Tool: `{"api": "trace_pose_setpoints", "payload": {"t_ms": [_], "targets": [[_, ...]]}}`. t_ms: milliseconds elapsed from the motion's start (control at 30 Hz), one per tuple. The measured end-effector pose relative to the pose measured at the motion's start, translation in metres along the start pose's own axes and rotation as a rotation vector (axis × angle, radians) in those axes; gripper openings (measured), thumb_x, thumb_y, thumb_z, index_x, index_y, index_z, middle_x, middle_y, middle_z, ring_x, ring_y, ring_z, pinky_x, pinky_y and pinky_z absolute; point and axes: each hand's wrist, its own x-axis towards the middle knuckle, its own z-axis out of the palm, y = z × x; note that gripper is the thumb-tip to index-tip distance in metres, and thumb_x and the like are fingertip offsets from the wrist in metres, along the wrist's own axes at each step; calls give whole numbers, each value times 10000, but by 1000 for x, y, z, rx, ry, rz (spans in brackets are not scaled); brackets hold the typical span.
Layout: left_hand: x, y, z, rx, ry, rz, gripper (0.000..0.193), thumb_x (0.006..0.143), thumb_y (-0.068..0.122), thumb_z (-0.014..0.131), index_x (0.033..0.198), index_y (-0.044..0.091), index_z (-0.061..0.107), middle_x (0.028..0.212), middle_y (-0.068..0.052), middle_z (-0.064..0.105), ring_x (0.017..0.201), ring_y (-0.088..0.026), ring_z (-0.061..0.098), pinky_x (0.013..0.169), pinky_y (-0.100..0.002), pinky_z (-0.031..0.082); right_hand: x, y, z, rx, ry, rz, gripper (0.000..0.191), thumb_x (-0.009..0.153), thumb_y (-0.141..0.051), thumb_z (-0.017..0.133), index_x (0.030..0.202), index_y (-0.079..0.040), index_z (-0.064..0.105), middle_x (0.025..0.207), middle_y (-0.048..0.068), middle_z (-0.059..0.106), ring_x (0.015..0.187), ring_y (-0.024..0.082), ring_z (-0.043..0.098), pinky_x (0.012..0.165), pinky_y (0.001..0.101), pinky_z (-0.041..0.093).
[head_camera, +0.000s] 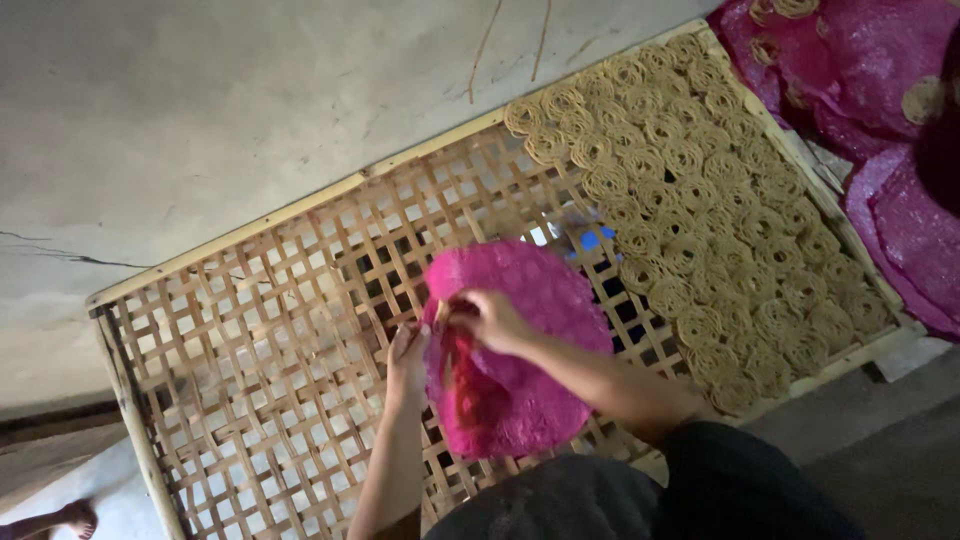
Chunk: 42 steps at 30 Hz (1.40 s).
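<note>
Pink mesh mat (520, 350), round and limp, held low in the middle of the frame over a woven bamboo tray (270, 330). The left hand (408, 362) presses flat against the mat's left edge, fingers straight and closed on the rim; the right hand (490, 318) comes across from the right, fingers curled and pinching the mat near its upper left edge. The two hands working the same edge suggest the person is peeling or separating something there. A dark reddish fold shows below the hands, possibly a second layer or shadow; which one cannot be told.

The tray lies tilted across the frame on a grey concrete floor (200, 120). Its right part is packed with pale coiled noodle rounds (700, 220), set edge to edge in rows, likely so that air reaches them through the lattice. The left part of the lattice is bare slats.

More pink mats (870, 70) lie heaped in the upper right corner, a few coils resting on them, cut off by the frame edge. Something blue (592, 240) shows through the lattice just above the held mat; too small to identify. At the bottom left corner a bare foot (75, 518) of another person is partly visible. The person's dark clothing (700, 490) fills the bottom edge and hides the tray's near rail.
</note>
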Motion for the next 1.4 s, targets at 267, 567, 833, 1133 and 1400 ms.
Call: {"api": "trace_pose_setpoints", "payload": {"t_ms": [267,567,833,1133,1400], "targets": [[-19,70,42,-205,259,-366,193,1009,151,560,1174,99,644,1032,-68,721,838,-194,694,742,-345,598,15,-26,-93,211,-62,251,251,1033,-286,625,1157,-89,720,1089,100,744,965,154,691,891,291,571],[13,40,16,162,261,-195,143,1108,179,554,1165,61,612,1016,-56,591,864,-166,535,720,-362,447,27,-28,-85,127,157,321,140,956,-44,610,1035,-41,725,966,88,760,710,138,654,608,244,564],[-12,26,-46,170,408,-82,191,1012,196,620,1152,69,645,903,-17,643,737,-125,544,644,-316,465,102,17,-208,-463,527,-4,278,923,4,663,1178,-102,696,1116,126,711,948,280,716,833,394,578],[-29,39,-35,725,284,-90,356,964,212,685,1287,65,660,1028,-100,754,888,-201,698,801,-361,556,91,-7,-189,-1080,845,-348,459,686,9,683,1144,-24,672,1044,247,683,915,414,665,723,429,566],[-24,52,23,-246,-121,-295,638,785,262,716,1386,160,528,1268,-82,651,1132,-240,663,972,-416,579,-10,-49,-14,46,-19,355,417,907,-255,702,1262,-97,550,923,94,728,730,160,703,725,290,606]]}}
